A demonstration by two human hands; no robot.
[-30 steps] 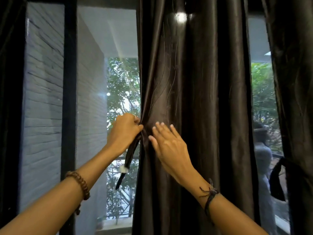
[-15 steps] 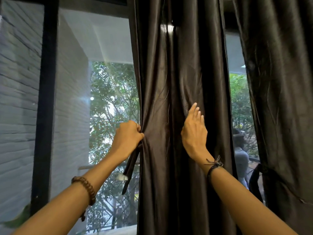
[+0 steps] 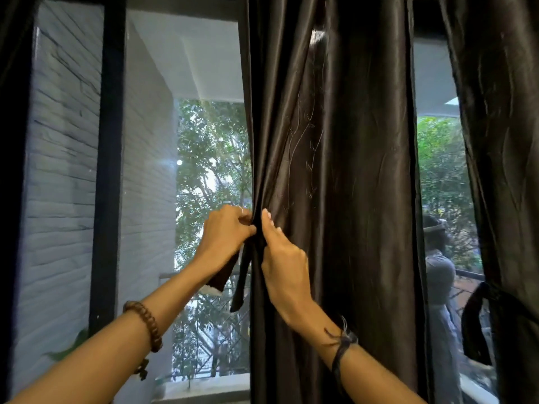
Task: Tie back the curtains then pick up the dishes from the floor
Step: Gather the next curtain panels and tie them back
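Left fingers (image 3: pixel 246 221): curled tight round the tie-back strap (image 3: pixel 241 282) at the curtain's left edge; a firm hold, judged from the closed fist of the left hand (image 3: pixel 224 234).
Right fingers (image 3: pixel 267 220): narrow, forefinger and thumb pinching the gathered fold just right of the left fist; the right hand (image 3: pixel 284 263) nearly touches the left.
Strap: two dark tails hang below the left fist, one with a pale end; limp, flat, light. Looks slick, so a loose knot may slip (judgement).
Curtain (image 3: pixel 329 170): dark satin-like cloth, hangs directly above and below both hands, bunched to a narrow neck at the pinch. Soft, no stiffness, probably slippery; weight carried by the rail above, out of view.
Best hold (judgement): at the bunched neck, folds squeezed together, strap drawn round that same height.
Second curtain (image 3: pixel 501 141): well to the right of the hands, already cinched by its own dark tie (image 3: pixel 478 325).
Window frame (image 3: pixel 106 170): left of the left hand, apart from it.
Wrists: bead bracelet (image 3: pixel 145 325) on the left, dark cord (image 3: pixel 341 342) on the right.
Containers: none in view.
Dishes, floor: not in view; contents cannot be told.
Step (judgement): tying this curtain, not yet done.
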